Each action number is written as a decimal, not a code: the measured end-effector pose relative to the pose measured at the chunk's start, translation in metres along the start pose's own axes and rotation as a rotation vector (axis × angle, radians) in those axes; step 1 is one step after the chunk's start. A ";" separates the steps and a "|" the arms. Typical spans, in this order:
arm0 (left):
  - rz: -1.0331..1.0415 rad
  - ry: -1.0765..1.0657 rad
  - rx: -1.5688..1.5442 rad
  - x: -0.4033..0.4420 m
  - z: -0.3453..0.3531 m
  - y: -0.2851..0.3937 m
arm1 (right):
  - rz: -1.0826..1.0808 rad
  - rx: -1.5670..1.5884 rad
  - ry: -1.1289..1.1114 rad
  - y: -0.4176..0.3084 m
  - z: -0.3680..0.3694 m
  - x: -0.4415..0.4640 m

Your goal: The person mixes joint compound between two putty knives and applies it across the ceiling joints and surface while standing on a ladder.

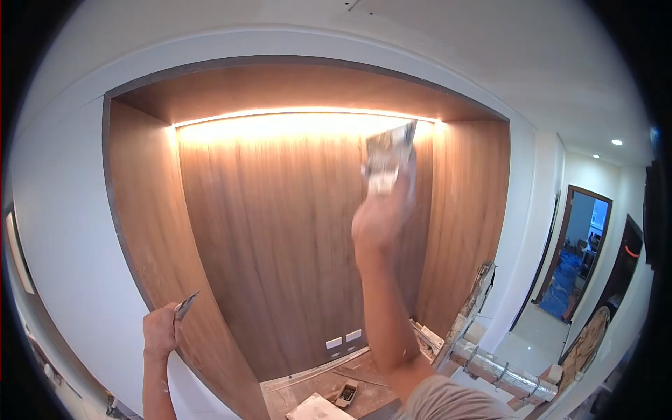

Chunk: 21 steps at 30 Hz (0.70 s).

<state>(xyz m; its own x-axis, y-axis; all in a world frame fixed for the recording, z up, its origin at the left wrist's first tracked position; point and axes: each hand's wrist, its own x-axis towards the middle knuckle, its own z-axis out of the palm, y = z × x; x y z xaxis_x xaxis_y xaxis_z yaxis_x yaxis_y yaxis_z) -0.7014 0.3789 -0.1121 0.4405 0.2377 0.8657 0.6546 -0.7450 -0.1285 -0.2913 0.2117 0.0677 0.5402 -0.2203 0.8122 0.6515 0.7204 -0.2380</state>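
My right hand (381, 220) is raised in front of the wood-panelled recess, its fingers closed round a wide putty knife (389, 150). That knife's blade points up and is smeared by motion; pale stuff seems to coat it. Lower down at the left, my left hand (161, 330) grips a smaller putty knife (187, 305) with its metal blade tilted up and to the right. Behind both tools stands the brown wood panel (301, 231), lit by a bright strip light (301, 113) along its top. Whether either blade touches a surface, I cannot tell.
White wall (63, 189) surrounds the recess under a white ceiling (448, 42). Below lie a small open box (346, 394) and a white board (318, 408). A stained frame with a wrapped bar (500, 369) stands lower right. Beyond it is a doorway (574, 245) with blue sheeting.
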 end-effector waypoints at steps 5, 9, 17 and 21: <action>0.163 0.063 -0.055 0.000 0.015 -0.011 | 0.051 0.563 0.066 -0.009 0.072 0.100; 0.175 0.134 -0.033 -0.003 0.028 -0.013 | -0.078 0.566 0.061 -0.022 0.117 0.140; 0.178 0.193 -0.016 -0.005 0.033 -0.015 | -0.184 0.536 0.309 -0.041 0.189 0.173; 0.181 0.231 -0.031 -0.003 0.035 -0.010 | 0.033 0.680 0.328 -0.085 0.214 0.170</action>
<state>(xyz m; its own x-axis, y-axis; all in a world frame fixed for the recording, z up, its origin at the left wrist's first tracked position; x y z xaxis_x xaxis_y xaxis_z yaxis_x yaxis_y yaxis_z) -0.6880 0.4073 -0.1308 0.3943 -0.0460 0.9178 0.5579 -0.7817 -0.2789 -0.3686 0.2543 0.3403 0.7536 -0.2995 0.5851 0.2173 0.9536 0.2083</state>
